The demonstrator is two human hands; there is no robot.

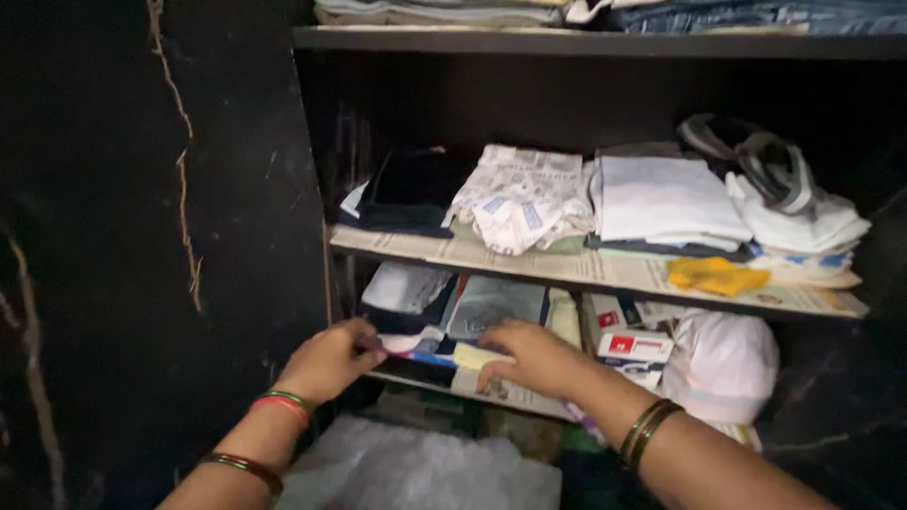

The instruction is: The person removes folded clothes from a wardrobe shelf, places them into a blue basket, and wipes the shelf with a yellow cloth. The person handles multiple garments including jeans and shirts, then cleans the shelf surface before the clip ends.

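**Two hands at the low shelf of a dark cupboard**

The left hand [329, 361] is at the front left corner of a flat pile of papers and thin packets [444, 345] on the lower newspaper-lined shelf [515, 397]. Its fingers are curled shut on the edge of the pile, thumb on top, a grip that fits such thin, flat things. The right hand [534, 359] lies flat on the same pile, fingers spread and open, pressing down. That press looks like it keeps the loose sheets from sliding off the front.

The pile lies flat because the gap under the middle shelf [605, 269] is low. Just beside it, to the right, lie small white and red cardboard boxes [635, 345] and a puffy white plastic bag [720, 364].

The middle shelf is lined with newspaper too. On it sit folded clothes in neat stacks: a dark folded cloth [408, 194], a white printed cloth [521, 194], a plain white folded cloth [666, 200] and a small yellow cloth [716, 276] at the front edge. Folding lets them stack side by side.
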